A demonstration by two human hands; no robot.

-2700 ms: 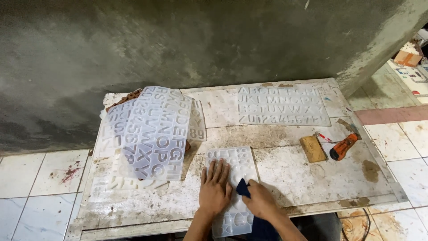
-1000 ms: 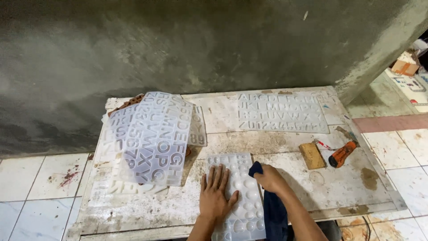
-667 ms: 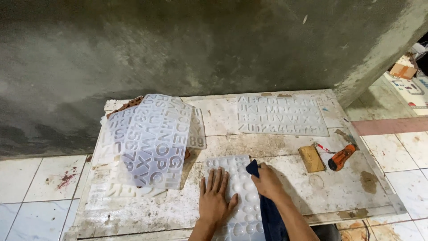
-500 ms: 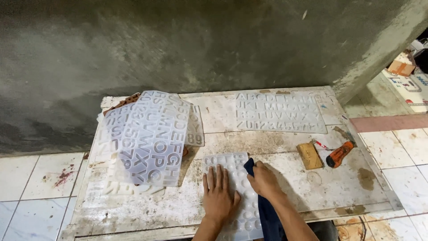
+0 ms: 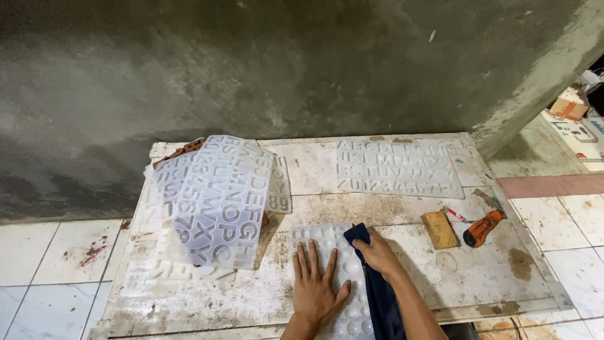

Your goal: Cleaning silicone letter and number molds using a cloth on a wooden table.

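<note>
A translucent white silicone mould [image 5: 327,242] with round cavities lies at the near edge of a low, stained white table [image 5: 402,214]. My left hand [image 5: 318,286] rests flat on it, fingers spread. My right hand [image 5: 377,252] grips a dark blue cloth [image 5: 377,296] and presses it on the mould's right edge; the cloth trails down along my forearm.
A pile of translucent letter moulds [image 5: 217,198] lies at the table's left. A flat letter mould [image 5: 396,167] lies at the back. A wooden block [image 5: 439,229] and an orange-handled tool [image 5: 483,228] sit at the right. A grey concrete wall stands behind, tiled floor around.
My right hand with the cloth has slid from the mould's near edge up along its right side. My left hand has stayed flat on the mould.
</note>
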